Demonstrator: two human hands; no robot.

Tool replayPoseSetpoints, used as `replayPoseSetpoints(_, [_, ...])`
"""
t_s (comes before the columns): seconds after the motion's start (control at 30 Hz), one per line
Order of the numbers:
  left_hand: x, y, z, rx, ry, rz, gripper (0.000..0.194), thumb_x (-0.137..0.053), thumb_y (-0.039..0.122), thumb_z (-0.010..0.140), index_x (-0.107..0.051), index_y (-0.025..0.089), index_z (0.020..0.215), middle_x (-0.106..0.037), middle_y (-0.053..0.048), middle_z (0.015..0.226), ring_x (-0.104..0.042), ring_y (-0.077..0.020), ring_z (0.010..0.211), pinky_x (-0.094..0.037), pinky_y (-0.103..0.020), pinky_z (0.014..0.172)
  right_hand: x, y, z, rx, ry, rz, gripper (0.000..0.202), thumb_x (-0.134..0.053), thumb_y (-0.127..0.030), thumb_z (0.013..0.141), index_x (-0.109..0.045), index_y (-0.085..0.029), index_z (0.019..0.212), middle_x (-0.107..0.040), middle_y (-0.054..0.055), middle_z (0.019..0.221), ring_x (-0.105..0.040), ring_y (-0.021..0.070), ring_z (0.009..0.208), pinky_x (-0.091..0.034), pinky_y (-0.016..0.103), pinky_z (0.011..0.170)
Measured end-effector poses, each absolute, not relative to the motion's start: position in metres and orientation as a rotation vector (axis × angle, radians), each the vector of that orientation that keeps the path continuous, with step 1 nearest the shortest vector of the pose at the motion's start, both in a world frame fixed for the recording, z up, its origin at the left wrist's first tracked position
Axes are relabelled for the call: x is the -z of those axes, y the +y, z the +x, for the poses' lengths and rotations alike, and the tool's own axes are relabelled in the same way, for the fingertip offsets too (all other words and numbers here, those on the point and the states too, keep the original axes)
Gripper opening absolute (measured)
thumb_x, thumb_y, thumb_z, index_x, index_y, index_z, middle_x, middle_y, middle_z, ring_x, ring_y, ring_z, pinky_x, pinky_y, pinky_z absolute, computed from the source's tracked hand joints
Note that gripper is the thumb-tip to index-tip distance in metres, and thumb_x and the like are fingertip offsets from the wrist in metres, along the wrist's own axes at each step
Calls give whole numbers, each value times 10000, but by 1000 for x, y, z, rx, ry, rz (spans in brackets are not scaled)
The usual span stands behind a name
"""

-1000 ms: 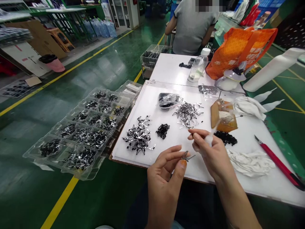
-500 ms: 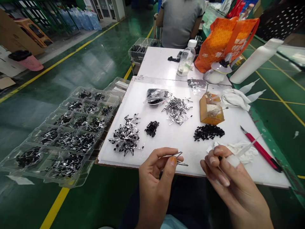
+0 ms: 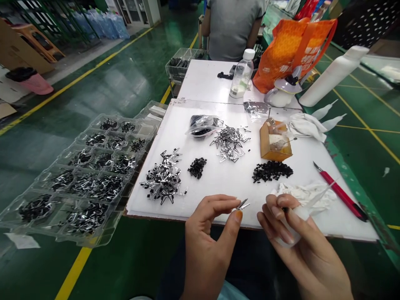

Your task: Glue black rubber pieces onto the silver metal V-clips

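Note:
My left hand (image 3: 209, 246) pinches a small V-shaped metal clip (image 3: 243, 204) between thumb and forefinger, its narrow prongs pointing right. In my right hand (image 3: 312, 246) is a whitish squeeze bottle (image 3: 290, 238) with a long thin nozzle, partly hidden by the fingers. The thumb and forefinger of that same hand also pinch a tiny black piece (image 3: 285, 209). A gap separates the clip from the black piece. Beyond the hands lie loose metal clips (image 3: 230, 143), a pile of black-tipped clips (image 3: 164, 177) and small black pieces (image 3: 272, 171).
A red craft knife (image 3: 340, 191) and crumpled tissue (image 3: 312, 193) lie at right. Behind stand a yellowish box (image 3: 275, 153), a clear bottle (image 3: 242, 75) and an orange bag (image 3: 290, 58). Compartment trays (image 3: 51, 227) of clips flank the table's left edge. A person (image 3: 233, 29) sits ahead.
My left hand has shifted slightly right and turned the clip, so less of it shows. The right hand has moved a little left, and more of the bottle's body shows below its fingers.

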State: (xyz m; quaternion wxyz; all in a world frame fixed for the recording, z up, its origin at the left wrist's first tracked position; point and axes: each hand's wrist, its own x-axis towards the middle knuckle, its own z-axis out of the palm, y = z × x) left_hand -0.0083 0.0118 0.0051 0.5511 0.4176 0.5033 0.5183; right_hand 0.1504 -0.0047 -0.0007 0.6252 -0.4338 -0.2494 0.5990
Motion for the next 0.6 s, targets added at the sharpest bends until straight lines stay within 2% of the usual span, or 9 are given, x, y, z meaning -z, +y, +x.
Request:
replayPoseSetpoints(0.13, [-5,13,-7,-1234,1191,992,180,-778,113,856,-872,260,899,-809,-32,1002,-770,-175,990,-595,-215,889,0,-4,149,-1402,-565,-973,113,-834,-377,889,-771,-283,889,-608,-12,746,-368,39,470,-471,266,586])
replayPoseSetpoints(0.37, [-3,10,-4,-1255,1189,994,221,-784,99,861,-877,295,907,-799,-8,1002,-759,-147,1000,-579,-182,895,5,-6,145,-1314,-530,-1043,142,-864,-383,862,-763,-283,854,-649,6,830,-408,55,495,-500,267,571])
replayPoseSetpoints(0.53, [1,9,-4,-1202,1157,1068,202,-800,135,899,-872,314,958,-795,-2,1045,-753,-142,1032,-578,-178,912,5,-7,144,-1176,-533,-1178,189,-921,-400,804,-803,-277,886,-612,-10,670,-471,52,473,-496,213,548])
replayPoseSetpoints(0.6, [1,8,-4,-1196,1154,1075,212,-794,129,905,-870,318,967,-795,2,1055,-751,-138,1046,-575,-173,922,4,-7,144,-1154,-529,-1192,205,-938,-393,786,-793,-267,859,-631,-7,684,-489,46,469,-487,194,535])
